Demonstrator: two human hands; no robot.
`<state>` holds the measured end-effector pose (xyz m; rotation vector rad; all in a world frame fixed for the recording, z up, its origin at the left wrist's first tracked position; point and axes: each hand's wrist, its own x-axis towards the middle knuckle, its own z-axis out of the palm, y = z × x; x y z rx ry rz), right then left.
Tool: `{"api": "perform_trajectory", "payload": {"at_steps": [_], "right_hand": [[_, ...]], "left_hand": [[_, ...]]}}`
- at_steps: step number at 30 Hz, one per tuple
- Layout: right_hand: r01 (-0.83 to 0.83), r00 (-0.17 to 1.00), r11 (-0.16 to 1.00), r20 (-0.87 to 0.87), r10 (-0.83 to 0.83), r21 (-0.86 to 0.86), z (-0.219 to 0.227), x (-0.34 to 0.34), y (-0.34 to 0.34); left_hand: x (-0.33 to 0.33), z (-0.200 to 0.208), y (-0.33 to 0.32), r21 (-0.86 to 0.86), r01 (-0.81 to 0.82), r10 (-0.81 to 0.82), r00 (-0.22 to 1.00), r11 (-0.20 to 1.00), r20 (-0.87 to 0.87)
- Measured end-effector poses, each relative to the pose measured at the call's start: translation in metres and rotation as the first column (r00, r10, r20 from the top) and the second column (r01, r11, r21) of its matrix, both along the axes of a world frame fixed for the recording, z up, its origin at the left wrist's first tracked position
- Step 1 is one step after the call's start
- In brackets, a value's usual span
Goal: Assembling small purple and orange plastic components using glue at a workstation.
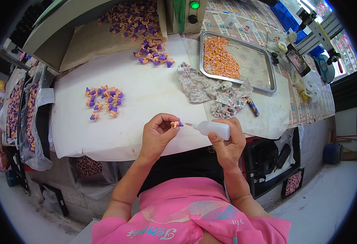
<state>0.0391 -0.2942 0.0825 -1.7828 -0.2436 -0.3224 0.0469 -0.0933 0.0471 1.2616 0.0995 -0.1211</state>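
Between the thumb and fingers of my left hand is a small figurine, peach-coloured with a purple part at its right end. My right hand is wrapped round a white squeeze bottle, tilted on its side. Its thin nozzle points left and comes close to the purple part; whether they touch I cannot tell. Left of my hands, a loose group of similar figurines lies on the white paper that covers the table.
More figurines spill from a box-like machine with a green light. At the right stand a metal tray of small orange pieces, a crumpled cloth and a dark tube. A phone is mounted on a stand beyond.
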Motion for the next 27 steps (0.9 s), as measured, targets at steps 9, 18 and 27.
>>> {"api": "perform_trajectory", "payload": {"at_steps": [9,18,27], "right_hand": [[0.184,0.982,0.982,-0.032,-0.186,-0.049,-0.031,0.033,0.003],[0.336,0.938,0.851,0.222,-0.265,-0.404,-0.028,0.069,-0.003],[0.347,0.922,0.786,0.341,-0.185,-0.512,-0.003,0.104,-0.023]], "left_hand": [[0.000,0.004,-0.006,-0.012,-0.027,0.027,0.999,1.000,-0.025],[0.000,0.008,-0.015,0.005,-0.028,0.028,0.999,1.000,-0.031],[0.001,0.014,-0.016,-0.015,-0.023,0.022,0.998,1.000,-0.056]]}}
